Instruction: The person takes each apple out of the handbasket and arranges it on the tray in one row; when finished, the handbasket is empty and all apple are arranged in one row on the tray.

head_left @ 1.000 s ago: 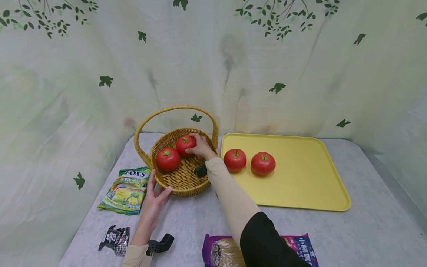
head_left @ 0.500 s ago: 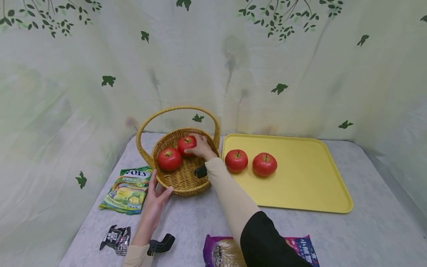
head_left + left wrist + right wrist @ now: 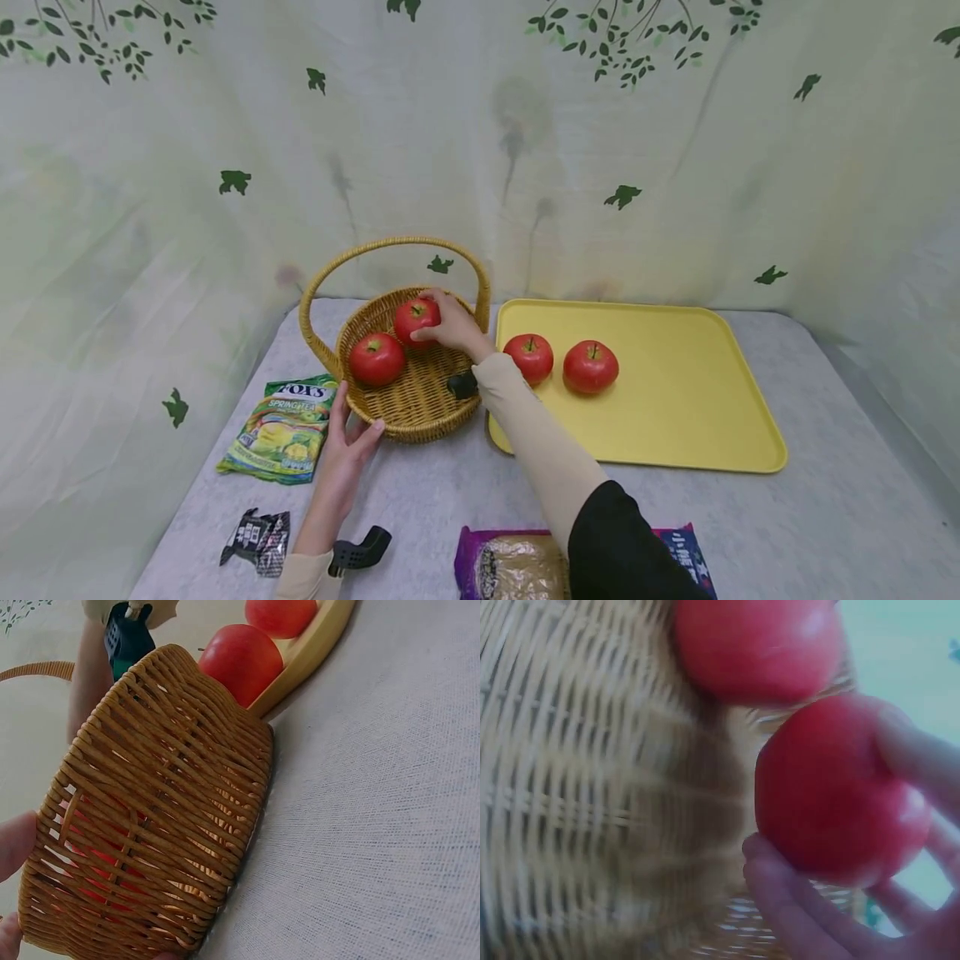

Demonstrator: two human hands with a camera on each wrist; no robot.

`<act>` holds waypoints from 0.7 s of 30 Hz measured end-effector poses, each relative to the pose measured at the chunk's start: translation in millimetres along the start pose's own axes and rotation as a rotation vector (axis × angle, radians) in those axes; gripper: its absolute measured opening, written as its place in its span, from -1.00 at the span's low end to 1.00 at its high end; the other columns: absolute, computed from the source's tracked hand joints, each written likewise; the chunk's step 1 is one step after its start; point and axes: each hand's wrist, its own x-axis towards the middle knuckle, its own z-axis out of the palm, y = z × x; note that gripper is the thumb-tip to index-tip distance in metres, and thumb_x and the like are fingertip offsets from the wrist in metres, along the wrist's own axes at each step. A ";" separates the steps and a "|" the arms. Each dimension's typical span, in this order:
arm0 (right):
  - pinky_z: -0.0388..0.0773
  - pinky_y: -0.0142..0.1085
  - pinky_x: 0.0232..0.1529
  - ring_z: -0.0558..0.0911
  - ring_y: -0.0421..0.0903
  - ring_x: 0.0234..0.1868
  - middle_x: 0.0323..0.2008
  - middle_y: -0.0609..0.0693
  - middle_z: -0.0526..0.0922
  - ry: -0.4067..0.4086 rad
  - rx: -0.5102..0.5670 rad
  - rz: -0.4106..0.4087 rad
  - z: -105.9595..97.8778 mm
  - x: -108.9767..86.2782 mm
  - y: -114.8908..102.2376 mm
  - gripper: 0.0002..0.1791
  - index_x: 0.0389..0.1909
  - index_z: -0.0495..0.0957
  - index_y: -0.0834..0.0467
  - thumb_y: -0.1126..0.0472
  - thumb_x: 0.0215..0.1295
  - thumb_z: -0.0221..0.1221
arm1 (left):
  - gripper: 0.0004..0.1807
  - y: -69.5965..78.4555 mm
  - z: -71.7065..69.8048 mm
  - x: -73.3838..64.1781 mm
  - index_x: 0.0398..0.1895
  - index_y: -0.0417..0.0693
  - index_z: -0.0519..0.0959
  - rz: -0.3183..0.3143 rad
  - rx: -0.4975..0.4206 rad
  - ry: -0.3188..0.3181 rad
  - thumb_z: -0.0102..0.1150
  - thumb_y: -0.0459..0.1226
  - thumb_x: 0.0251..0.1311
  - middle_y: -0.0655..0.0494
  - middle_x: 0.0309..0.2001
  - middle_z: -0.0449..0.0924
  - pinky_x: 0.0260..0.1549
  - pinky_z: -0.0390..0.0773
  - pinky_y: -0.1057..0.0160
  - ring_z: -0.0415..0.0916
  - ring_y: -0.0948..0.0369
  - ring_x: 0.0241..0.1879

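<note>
Two red apples are in the round wicker basket (image 3: 412, 407). My right hand (image 3: 453, 325) grips the farther apple (image 3: 414, 318) with thumb and fingers at its sides. In the right wrist view this held apple (image 3: 832, 791) sits below the other apple (image 3: 757, 645), close to the basket wall. The nearer apple (image 3: 377, 360) rests at the basket's left side. My left hand (image 3: 345, 462) touches the basket's front left with fingers spread. In the left wrist view, its thumb (image 3: 13, 844) lies against the rim; most of that hand is out of view.
A yellow tray (image 3: 690, 392) bears two more apples (image 3: 591, 367) right of the basket. The tall basket handle (image 3: 397, 242) arches over it. A green candy bag (image 3: 285, 433) and small black packet (image 3: 258, 540) lie left; a purple packet (image 3: 517, 567) lies in front.
The right hand and its apple have risen slightly, and the right forearm has shifted a little to the right. The left hand and basket stay in place.
</note>
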 end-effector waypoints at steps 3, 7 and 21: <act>0.39 -0.21 0.14 0.40 -0.04 0.18 0.23 0.06 0.36 -0.017 -0.010 -0.076 -12.8 -7.6 -9.1 -0.24 0.35 0.25 0.06 0.07 0.16 0.35 | -0.10 0.5 -0.1 0.3 0.52 0.42 -0.30 -0.007 0.005 0.001 0.02 -0.33 0.38 0.19 0.50 -0.45 0.31 0.09 0.01 -0.19 0.05 0.45; 0.43 -0.22 0.08 0.40 -0.09 0.15 0.21 0.01 0.37 -0.048 -0.033 -0.145 -30.3 -22.2 -16.3 -0.24 0.34 0.30 -0.01 0.01 0.12 0.36 | -0.10 0.5 0.0 0.8 0.51 0.42 -0.31 -0.013 0.005 0.000 0.01 -0.32 0.39 0.19 0.50 -0.45 0.31 0.09 0.00 -0.19 0.06 0.45; 0.57 -0.25 -0.12 0.52 -0.10 -0.02 0.18 -0.11 0.39 -0.118 0.056 -0.221 -92.9 -99.7 9.2 -0.25 0.29 0.38 -0.10 0.03 0.03 0.42 | -0.10 -0.7 -1.1 -0.1 0.51 0.45 -0.30 0.001 -0.020 -0.007 0.00 -0.35 0.39 0.21 0.50 -0.45 0.31 0.09 0.02 -0.17 0.08 0.45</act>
